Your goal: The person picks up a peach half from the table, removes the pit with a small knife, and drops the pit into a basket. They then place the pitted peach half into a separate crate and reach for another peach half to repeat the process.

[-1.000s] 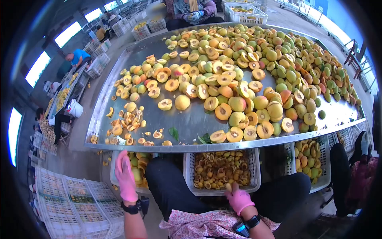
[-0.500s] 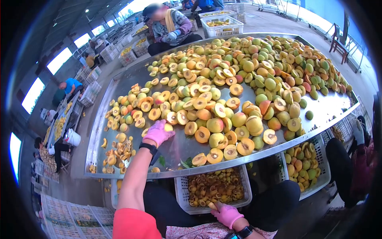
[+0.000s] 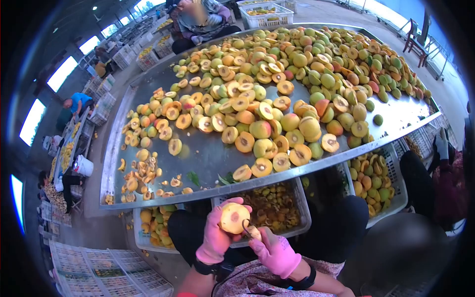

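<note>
My left hand [image 3: 213,238], in a pink glove, is closed around a peach half [image 3: 232,216] with its cut face turned up. In my right hand [image 3: 278,256], also pink-gloved, is a small pitting knife [image 3: 254,232] with a pale handle. Its thin curved blade touches the right side of the cut face. Both hands are above my lap, in front of the table's near edge. Just behind them, partly hidden by the hands, stands a crate [image 3: 304,218] with peels and fruit scraps in it.
A metal table [image 3: 198,148] carries heaps of halved peaches [image 3: 260,129], with scraps [image 3: 141,173] at its left. Crates of fruit [image 3: 378,213] stand below it. A person [image 3: 203,22] sits across the table; another person's sleeve [image 3: 448,183] is at the right.
My left hand has left the tabletop and come down to my lap with a peach half. My right hand has risen slightly, bringing the knife against the fruit. The view has shifted.
</note>
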Demonstrator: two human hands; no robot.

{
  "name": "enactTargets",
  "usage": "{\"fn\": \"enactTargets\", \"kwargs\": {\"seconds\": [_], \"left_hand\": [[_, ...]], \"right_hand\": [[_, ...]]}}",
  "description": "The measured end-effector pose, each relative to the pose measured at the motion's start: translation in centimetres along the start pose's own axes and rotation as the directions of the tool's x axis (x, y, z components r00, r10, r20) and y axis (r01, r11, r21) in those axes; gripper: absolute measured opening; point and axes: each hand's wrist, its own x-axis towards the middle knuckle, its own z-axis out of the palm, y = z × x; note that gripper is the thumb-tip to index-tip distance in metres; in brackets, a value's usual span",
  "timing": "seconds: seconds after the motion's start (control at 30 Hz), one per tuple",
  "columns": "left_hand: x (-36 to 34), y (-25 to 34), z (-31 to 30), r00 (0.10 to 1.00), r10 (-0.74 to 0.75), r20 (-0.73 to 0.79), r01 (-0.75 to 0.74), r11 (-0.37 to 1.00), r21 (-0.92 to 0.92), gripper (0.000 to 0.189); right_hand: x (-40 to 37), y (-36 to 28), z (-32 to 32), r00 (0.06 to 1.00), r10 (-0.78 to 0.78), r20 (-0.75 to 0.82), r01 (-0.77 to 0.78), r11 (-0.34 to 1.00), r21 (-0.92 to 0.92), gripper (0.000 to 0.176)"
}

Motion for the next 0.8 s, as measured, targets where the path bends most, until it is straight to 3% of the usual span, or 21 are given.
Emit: {"fn": "enactTargets", "kwargs": {"seconds": [0.17, 0.2, 0.4, 0.5, 0.6, 0.8], "left_hand": [[-1.0, -3.9, 1.0, 0.978, 0.199, -0.061, -0.185, 0.967, 0.176, 0.058], [-1.2, -4.1, 1.5, 0.969, 0.224, -0.101, -0.192, 0.947, 0.259, 0.065], [-1.9, -4.8, 3.0, 0.901, 0.426, -0.08, -0.322, 0.782, 0.533, 0.062], [-1.7, -5.6, 2.4, 0.884, 0.462, -0.076, -0.323, 0.721, 0.613, 0.061], [-1.7, -5.5, 2.1, 0.883, 0.469, -0.032, -0.341, 0.686, 0.643, 0.048], [-1.0, -4.9, 0.6, 0.936, 0.34, 0.093, -0.308, 0.658, 0.687, 0.045]], "right_hand": [[-0.9, 0.5, 0.4, 0.997, 0.071, 0.004, -0.071, 0.997, -0.028, 0.033], [-1.1, 0.8, 0.5, 0.996, 0.085, 0.006, -0.084, 0.996, -0.037, 0.034], [-1.4, 1.3, 0.9, 0.988, 0.156, 0.014, -0.155, 0.986, -0.065, 0.037], [-1.4, 1.5, 0.7, 0.974, 0.217, 0.058, -0.215, 0.976, -0.034, 0.038], [-1.3, 1.3, 0.2, 0.95, 0.273, 0.149, -0.275, 0.961, -0.009, 0.04], [-0.7, 1.2, -1.1, 0.891, 0.342, 0.298, -0.348, 0.937, -0.033, 0.043]]}}
